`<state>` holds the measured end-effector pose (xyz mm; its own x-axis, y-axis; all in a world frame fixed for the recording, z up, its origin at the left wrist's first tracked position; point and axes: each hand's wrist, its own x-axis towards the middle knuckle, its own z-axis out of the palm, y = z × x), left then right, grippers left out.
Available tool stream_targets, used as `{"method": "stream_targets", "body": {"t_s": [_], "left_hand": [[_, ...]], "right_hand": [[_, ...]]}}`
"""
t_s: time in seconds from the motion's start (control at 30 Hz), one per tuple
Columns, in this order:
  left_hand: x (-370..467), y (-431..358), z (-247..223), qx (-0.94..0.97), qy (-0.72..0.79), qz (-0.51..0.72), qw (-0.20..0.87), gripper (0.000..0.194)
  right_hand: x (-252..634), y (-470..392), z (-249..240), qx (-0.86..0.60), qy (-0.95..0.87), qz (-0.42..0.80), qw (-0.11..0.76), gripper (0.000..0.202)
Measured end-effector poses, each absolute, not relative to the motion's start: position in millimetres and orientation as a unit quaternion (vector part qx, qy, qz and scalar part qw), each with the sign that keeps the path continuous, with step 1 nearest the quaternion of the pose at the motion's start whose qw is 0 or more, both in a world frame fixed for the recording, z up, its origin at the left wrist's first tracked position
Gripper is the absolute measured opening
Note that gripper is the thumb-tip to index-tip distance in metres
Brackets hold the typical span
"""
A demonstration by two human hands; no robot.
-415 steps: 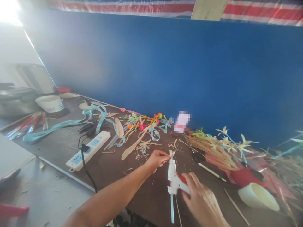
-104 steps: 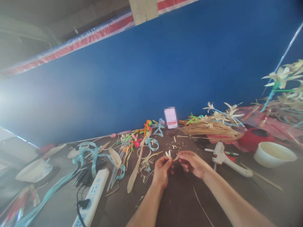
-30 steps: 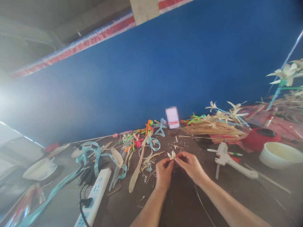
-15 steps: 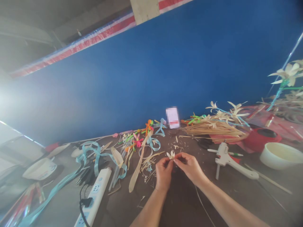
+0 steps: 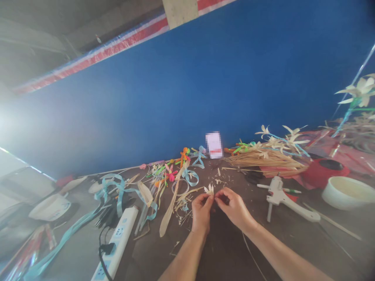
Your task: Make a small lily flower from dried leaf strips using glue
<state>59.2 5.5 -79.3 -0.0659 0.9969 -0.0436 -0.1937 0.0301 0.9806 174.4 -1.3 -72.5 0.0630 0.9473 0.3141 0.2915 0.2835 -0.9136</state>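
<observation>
A small cream-white flower (image 5: 209, 190), seemingly of dried husk, stands upright with its pointed petals up. My left hand (image 5: 201, 210) pinches it at the base between thumb and fingertips. Close by on the right, my right hand (image 5: 233, 203) has thumb and fingers pressed together. Whatever those fingertips hold, if anything, is too small to make out. A thin pale cord (image 5: 248, 249) hangs or lies below the right wrist. Scraps and cut bits (image 5: 218, 181) are scattered on the dark table beyond the hands.
To the right lie a white glue gun (image 5: 288, 201), a white bowl (image 5: 347, 193) and a bundle of dried straw (image 5: 263, 160). On the left are a power strip (image 5: 118, 238), blue ribbon (image 5: 73, 230) and a pale dish (image 5: 50, 207). Colourful pipe-cleaner figures (image 5: 184, 154) line the blue partition (image 5: 187, 89).
The flower has shifted slightly left with my left hand. My right fingertips, near its base before, are now a little apart from it.
</observation>
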Motion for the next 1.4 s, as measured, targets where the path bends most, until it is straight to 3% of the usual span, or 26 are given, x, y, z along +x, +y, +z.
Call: {"method": "stream_targets", "body": {"t_s": [0.47, 0.83, 1.03, 1.4], "left_hand": [[60, 4, -81, 0.443, 0.450, 0.554, 0.543, 0.023], [50, 5, -73, 0.476, 0.373, 0.479, 0.636, 0.017], [45, 5, -75, 0.498, 0.338, 0.440, 0.666, 0.020], [46, 1, -62, 0.617, 0.359, 0.442, 0.543, 0.014]], "right_hand": [[173, 1, -76, -0.508, -0.591, 0.353, 0.517, 0.005], [189, 0, -71, -0.380, -0.483, 0.639, 0.462, 0.009], [197, 0, -71, -0.325, -0.479, 0.696, 0.426, 0.014], [203, 1, -74, -0.342, -0.540, 0.658, 0.399, 0.018]]}}
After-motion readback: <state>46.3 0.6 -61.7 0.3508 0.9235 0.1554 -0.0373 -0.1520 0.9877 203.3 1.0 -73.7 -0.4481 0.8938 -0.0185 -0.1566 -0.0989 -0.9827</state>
